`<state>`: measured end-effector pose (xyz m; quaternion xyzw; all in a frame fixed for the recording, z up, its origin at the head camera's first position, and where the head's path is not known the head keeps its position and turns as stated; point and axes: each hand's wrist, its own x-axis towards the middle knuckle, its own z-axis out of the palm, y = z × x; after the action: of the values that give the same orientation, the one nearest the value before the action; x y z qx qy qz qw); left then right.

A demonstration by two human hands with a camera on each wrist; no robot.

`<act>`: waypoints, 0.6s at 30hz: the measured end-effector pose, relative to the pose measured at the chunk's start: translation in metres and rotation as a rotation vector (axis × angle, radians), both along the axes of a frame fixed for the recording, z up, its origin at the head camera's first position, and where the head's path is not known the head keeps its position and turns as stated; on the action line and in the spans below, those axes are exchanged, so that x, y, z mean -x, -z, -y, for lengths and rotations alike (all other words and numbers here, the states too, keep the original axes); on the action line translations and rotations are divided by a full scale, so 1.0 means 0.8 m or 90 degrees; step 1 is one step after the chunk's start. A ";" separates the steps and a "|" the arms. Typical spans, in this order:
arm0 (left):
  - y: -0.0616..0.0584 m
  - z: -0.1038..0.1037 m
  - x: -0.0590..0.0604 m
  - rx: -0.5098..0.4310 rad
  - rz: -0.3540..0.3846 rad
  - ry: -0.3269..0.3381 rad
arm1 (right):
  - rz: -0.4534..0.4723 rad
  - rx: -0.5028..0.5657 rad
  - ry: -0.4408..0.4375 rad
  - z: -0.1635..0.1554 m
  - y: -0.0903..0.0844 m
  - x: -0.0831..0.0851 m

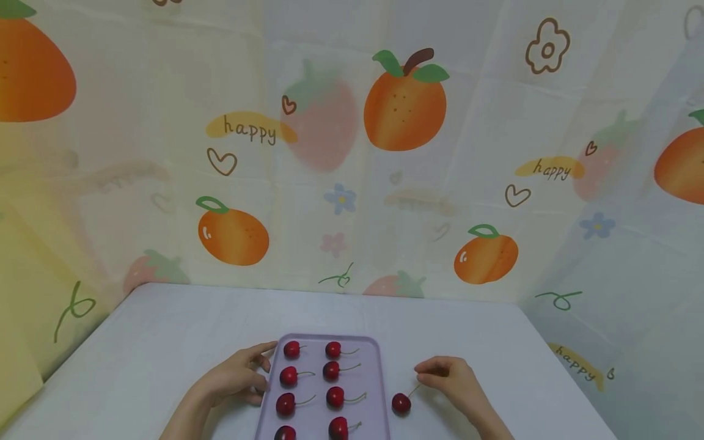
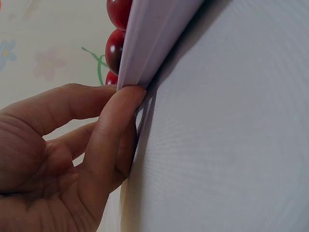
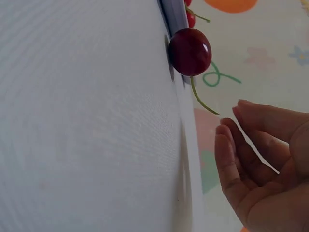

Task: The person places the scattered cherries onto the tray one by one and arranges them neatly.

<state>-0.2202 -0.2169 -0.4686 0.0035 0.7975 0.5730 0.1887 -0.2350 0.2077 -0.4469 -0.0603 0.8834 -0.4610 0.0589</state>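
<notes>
A lilac tray (image 1: 374,360) lies on the white table, with red cherries (image 1: 335,397) on it in two columns, their stems mostly pointing right. At its left edge, my left hand (image 1: 236,377) holds the rim; in the left wrist view, one fingertip meets the top of the rim and another digit lies against the outer side. A darker loose cherry (image 1: 401,403) rests on the table just right of the tray. Its thin stem (image 3: 203,102) rises toward my right hand (image 1: 452,380). In the right wrist view, the fingertips (image 3: 224,133) are parted, close to the stem's end.
White cloth covers the table (image 1: 209,311), and its far edge meets a hanging curtain (image 1: 341,244) printed with oranges, strawberries, flowers and words. Similar printed cloth stands along both sides. The near end of the tray runs out of the head view.
</notes>
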 end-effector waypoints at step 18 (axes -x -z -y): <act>0.001 -0.003 0.002 0.029 0.011 -0.024 | 0.059 0.022 -0.057 -0.014 0.017 0.004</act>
<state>-0.2216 -0.2145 -0.4696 -0.0211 0.8088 0.5579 0.1849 -0.2384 0.2186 -0.4609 -0.0794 0.8679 -0.4756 0.1191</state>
